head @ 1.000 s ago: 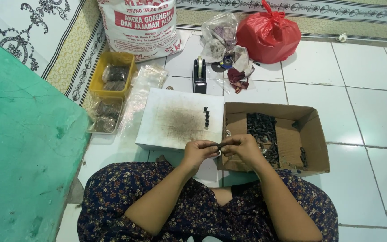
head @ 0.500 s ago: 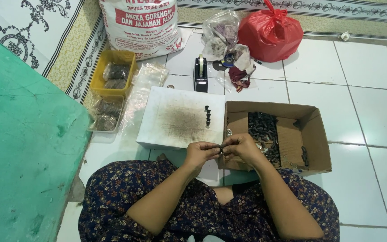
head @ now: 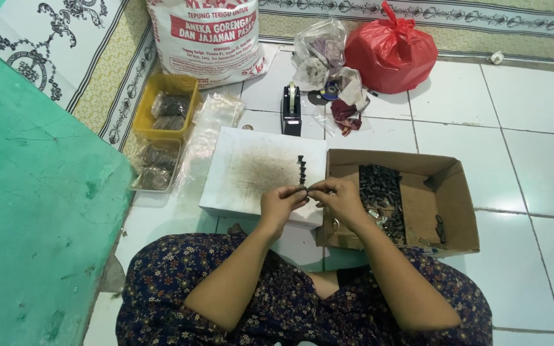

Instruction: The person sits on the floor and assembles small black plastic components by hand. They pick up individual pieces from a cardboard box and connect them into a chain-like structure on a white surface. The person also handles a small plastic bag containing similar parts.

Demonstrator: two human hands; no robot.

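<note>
My left hand (head: 281,202) and my right hand (head: 336,196) meet over the near edge of a white board (head: 251,173), fingertips pinched together on a small dark part (head: 307,188). A short row of the same small black parts (head: 301,169) stands on the board just beyond my fingers. To the right, an open cardboard box (head: 418,205) holds a heap of black parts (head: 379,189). My right wrist rests over the box's left corner.
A black tape dispenser (head: 291,110) stands behind the board. A yellow tray (head: 165,109) and a clear tray (head: 155,166) with bagged parts lie left, beside empty plastic bags (head: 213,115). A printed white sack (head: 209,38), a clear bag (head: 322,54) and a red bag (head: 390,51) sit at the back. A green wall (head: 27,211) is left.
Both hands stay pinched together on the small part over the board's edge, shifting only slightly. The view has drifted a little.
</note>
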